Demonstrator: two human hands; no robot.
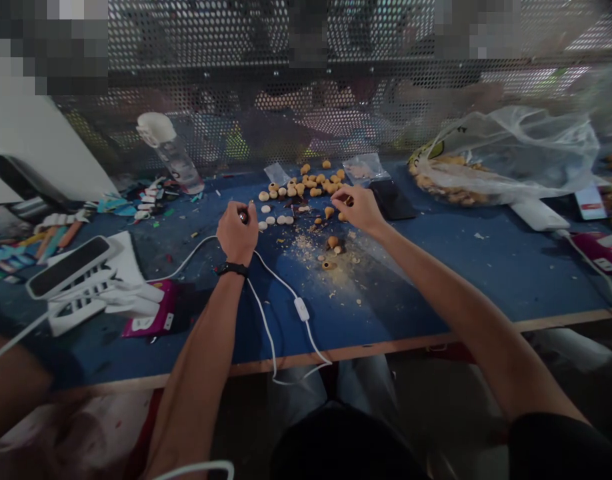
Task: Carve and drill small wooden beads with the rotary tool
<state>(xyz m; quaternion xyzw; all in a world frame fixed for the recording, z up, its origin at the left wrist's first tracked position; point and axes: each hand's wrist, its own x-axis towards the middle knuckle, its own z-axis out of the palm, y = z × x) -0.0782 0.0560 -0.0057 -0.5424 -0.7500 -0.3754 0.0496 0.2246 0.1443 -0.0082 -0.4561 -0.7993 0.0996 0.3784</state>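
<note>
My left hand (239,233), with a black band on its wrist, is curled around a small dark shiny object (243,217). Most of that object is hidden by the fingers. To the right, my right hand (361,207) has its thumb and fingers pinched together at the edge of a pile of small tan nut-like pieces (311,183). What it pinches is too small to make out. Several pale round pieces (281,220) lie between the hands. Below them, a brown piece (332,243) and a hollowed one (329,265) rest among pale crumbs (306,250).
A white cable with an inline switch (301,309) loops over the table's front edge. Left are a bottle (173,157), a phone (69,267) on a white stand and a magenta box (153,317). A clear bag of tan pieces (456,177) lies right. Perforated metal (266,80) borders the back.
</note>
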